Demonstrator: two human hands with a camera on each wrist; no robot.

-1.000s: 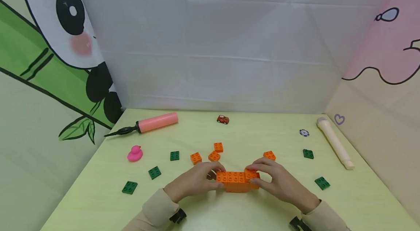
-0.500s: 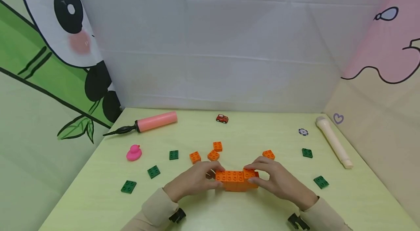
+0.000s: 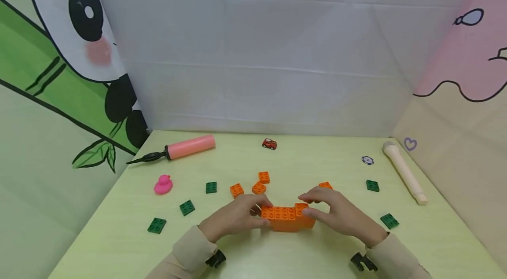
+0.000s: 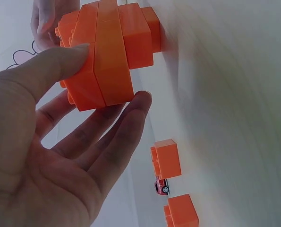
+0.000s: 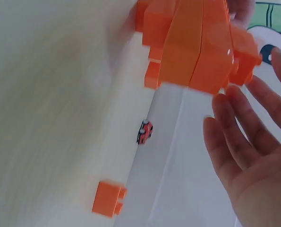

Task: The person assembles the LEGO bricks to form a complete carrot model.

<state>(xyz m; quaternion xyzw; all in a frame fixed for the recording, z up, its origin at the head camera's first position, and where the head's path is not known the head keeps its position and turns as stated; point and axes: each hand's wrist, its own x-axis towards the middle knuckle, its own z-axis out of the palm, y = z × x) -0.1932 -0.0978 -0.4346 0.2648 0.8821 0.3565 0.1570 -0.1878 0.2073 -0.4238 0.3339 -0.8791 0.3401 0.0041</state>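
Note:
An orange toy-brick structure stands on the table in front of the person, with bricks stacked in layers. One small orange brick sits raised on its right end. My left hand pinches the structure's left end; the left wrist view shows the thumb on one side of the bricks and the fingers on the other. My right hand is by the right end, fingers spread and relaxed. In the right wrist view, its thumb is away from the bricks and its fingertips are close to them; contact is unclear.
Loose orange bricks lie behind the structure, one partly behind the right hand. Green bricks lie on both sides. Farther off are a pink duck, hand pump, red toy car, chip and pale tube.
My right hand has let go of the small brick on the structure's right end and moved slightly right, its thumb and fingers parting. My left hand keeps its grip.

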